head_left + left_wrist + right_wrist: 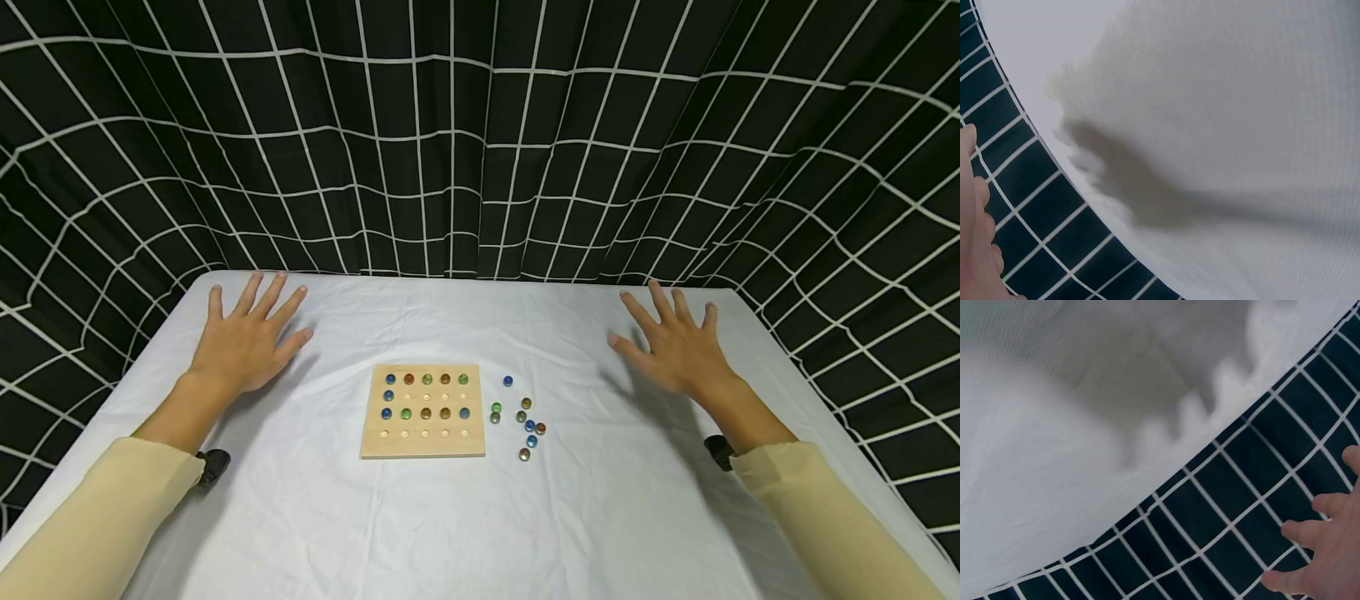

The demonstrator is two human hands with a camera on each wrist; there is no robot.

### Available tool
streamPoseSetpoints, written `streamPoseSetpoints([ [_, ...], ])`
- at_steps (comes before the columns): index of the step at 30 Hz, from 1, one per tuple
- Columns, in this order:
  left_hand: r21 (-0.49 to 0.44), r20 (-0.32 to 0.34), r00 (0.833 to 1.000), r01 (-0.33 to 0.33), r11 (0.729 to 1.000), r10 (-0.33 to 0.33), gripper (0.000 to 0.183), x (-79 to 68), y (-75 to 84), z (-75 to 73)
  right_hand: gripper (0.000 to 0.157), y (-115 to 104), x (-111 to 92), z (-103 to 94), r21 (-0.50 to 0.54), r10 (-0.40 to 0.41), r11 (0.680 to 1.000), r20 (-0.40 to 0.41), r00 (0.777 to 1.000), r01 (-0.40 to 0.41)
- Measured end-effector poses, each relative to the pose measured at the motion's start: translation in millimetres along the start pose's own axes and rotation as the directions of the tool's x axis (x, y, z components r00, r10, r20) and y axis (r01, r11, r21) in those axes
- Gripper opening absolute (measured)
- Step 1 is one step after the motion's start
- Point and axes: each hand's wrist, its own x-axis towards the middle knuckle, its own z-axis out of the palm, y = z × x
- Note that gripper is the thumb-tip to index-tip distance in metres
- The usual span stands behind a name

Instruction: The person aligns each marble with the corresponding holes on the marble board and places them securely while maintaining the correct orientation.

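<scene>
My left hand (242, 346) hovers over the far left of the table, fingers spread, holding nothing. On the far right my right hand (677, 348) is likewise spread, with nothing in it. Between them lies a light wooden board (423, 447) with rows of shallow round holes. Glass marbles fill its first and third rows from the back, and a single blue marble (388, 396) sits at the left of the second row. The front row shows bare holes. Several loose marbles lie right of the board, among them a blue marble (507, 381) and a brown one (524, 454). Neither hand touches board or marbles.
A white cloth (300, 525) with light creases covers the table. Black curtains (465, 150) with a white grid stand behind the table and along both sides. Dark wrist straps show at both cuffs, and the hands cast shadows on the cloth.
</scene>
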Motion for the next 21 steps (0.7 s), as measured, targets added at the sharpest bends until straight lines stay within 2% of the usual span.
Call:
streamPoseSetpoints([
  [7, -0.045, 0.056, 0.997, -0.045, 0.998, 0.047, 0.072, -3.6, 8.8, 1.8, 0.076, -14.8, -4.4, -5.7, 0.036, -0.073, 0.997, 0.003, 0.997, 0.073],
  [13, -0.101, 0.084, 0.991, -0.099, 0.990, 0.107, 0.073, -9.5, 17.2, 2.5, 0.074, -26.8, -6.7, -6.2, 0.112, -0.157, 0.981, -0.043, 0.987, 0.161],
  [17, -0.118, 0.080, 0.984, -0.151, 0.982, 0.161, 0.073, -13.3, 23.1, 4.3, 0.072, -32.1, -8.2, -4.4, 0.236, -0.234, 0.940, -0.084, 0.968, 0.248],
  [21, -0.129, 0.090, 0.975, -0.191, 0.973, 0.203, 0.073, -15.5, 31.0, 4.1, 0.072, -36.0, -9.4, -2.3, 0.393, -0.278, 0.873, -0.083, 0.957, 0.287],
])
